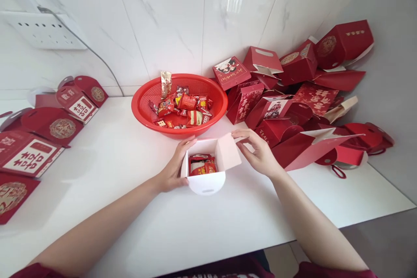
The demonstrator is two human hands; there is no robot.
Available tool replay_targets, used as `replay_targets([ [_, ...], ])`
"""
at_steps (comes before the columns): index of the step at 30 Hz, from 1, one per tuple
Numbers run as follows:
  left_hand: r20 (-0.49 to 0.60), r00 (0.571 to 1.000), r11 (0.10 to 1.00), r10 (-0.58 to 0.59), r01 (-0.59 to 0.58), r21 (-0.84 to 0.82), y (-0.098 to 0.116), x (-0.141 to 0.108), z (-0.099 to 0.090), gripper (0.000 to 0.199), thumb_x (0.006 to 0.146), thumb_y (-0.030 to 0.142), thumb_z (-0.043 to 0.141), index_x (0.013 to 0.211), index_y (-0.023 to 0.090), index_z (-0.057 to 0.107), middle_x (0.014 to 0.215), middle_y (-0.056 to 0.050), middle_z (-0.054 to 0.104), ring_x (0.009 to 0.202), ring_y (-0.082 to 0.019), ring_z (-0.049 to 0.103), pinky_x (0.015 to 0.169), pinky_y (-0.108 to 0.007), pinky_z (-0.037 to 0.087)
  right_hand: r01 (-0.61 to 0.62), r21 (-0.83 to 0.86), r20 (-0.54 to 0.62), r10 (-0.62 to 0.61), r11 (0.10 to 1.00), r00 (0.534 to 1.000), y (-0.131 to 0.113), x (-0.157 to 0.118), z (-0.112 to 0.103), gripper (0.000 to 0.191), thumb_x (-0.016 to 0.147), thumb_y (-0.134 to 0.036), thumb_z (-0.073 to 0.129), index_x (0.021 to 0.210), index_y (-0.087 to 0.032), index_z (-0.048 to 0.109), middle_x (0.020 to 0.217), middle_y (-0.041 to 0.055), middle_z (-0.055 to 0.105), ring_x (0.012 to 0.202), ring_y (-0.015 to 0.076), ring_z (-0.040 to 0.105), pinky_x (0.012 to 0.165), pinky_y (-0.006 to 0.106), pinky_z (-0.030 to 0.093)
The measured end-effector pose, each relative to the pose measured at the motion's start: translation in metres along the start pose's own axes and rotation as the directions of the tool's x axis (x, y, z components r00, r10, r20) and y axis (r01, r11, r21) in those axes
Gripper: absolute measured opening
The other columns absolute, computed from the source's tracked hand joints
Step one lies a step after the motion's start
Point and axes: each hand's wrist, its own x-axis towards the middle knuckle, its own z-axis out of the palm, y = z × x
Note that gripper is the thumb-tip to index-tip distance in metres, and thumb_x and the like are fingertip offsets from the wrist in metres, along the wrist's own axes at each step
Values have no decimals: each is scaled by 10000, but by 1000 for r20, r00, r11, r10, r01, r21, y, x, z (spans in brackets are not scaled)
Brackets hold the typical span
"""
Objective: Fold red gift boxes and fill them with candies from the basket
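Space is separating the open white-lined cardboard box (207,183) from the flat white table's (182,230) front edge; left hand (176,167) is gripping its side, right hand (259,154), fingers parted, is touching its flap (230,154); marbled tiles (172,21) are standing behind.

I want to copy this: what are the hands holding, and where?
An open candy box. The left hand holds its left side; the right hand touches the far corner of its right flap.

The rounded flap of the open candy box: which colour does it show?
The rounded flap shows plain white, seen in the head view.
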Motion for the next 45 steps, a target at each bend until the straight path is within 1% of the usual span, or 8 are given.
replay_targets([
  [4, -140, 975, 968, -170, 139, -209, 7, -5, 1, 739, 902, 661, 466, 1529, 301, 314, 1596, -89, 317, 1474, -336, 290, 1192, -518, 298, -13, 44, 150, 6, 999, 989, 10, -11, -1, 654, 886, -200, 617, 1471, -327, 356, 1406, 94, 519, 1232, 246, 563, 954, 447, 542],
  [11, -274, 862, 878, -427, 323, -352, 12, -34, -1, 633, 826, 333, 641, 1430, 276, 460, 1459, -88, 526, 1352, -337, 474, 1065, -478, 442, 27, -72, 442, 7, 997, 897, -4, -13, -6, 1168, 753, -357, 802, 1598, -332, -5, 1651, 78, 175, 1485, 307, 279, 1189, 494, 330],
  [15, -130, 896, 859, -424, 353, -371, 25, -31, 7, 649, 811, 405, 701, 1407, 240, 505, 1457, -119, 533, 1315, -391, 509, 1016, -492, 481, 102, 9, 468, -94, 995, 879, -8, -12, 1, 1094, 759, -355, 797, 1598, -328, 96, 1639, 68, 218, 1492, 297, 257, 1202, 482, 314],
  [18, -160, 920, 870, -357, 266, -415, 33, -19, 19, 657, 797, 490, 717, 1369, 218, 542, 1463, -124, 524, 1355, -396, 466, 1061, -497, 455, 129, 59, 473, -142, 990, 869, -13, -10, 9, 974, 790, -366, 774, 1578, -349, 202, 1622, 65, 253, 1482, 279, 284, 1198, 462, 323],
  [26, -292, 796, 809, -531, 372, -455, 38, -11, 40, 474, 863, 372, 701, 1295, 210, 595, 1293, -99, 668, 1173, -315, 629, 999, -447, 523, 162, 131, 456, -205, 978, 866, -22, -13, 24, 883, 750, -426, 800, 1518, -341, 373, 1602, 90, 255, 1450, 318, 325, 1156, 473, 370],
  [37, -150, 844, 803, -515, 413, -431, 40, -15, 37, 492, 849, 333, 711, 1307, 209, 582, 1236, -113, 687, 1096, -318, 663, 892, -450, 578, 171, 118, 449, -206, 978, 870, -28, -14, 28, 854, 782, -555, 736, 1521, -323, 378, 1598, 109, 270, 1435, 335, 343, 1146, 503, 363],
  [41, -333, 846, 905, -416, 352, -237, 46, -14, 39, 527, 841, 325, 713, 1321, 217, 524, 1232, -105, 661, 1111, -302, 642, 899, -434, 565, 70, 190, 414, -145, 979, 898, -29, -19, 33, 602, 919, -634, 505, 1425, -308, 493, 1579, 91, 317, 1428, 314, 358, 1156, 504, 343],
  [45, -473, 877, 940, -90, 232, 251, 51, -19, 38, 420, 890, 247, 623, 1302, 234, 544, 1246, -88, 633, 1148, -274, 605, 994, -422, 499, -181, 259, 335, 88, 949, 938, -33, -25, 47, 462, 1015, -452, 430, 1448, -298, 388, 1509, 99, 416, 1390, 248, 417, 1142, 468, 378],
])
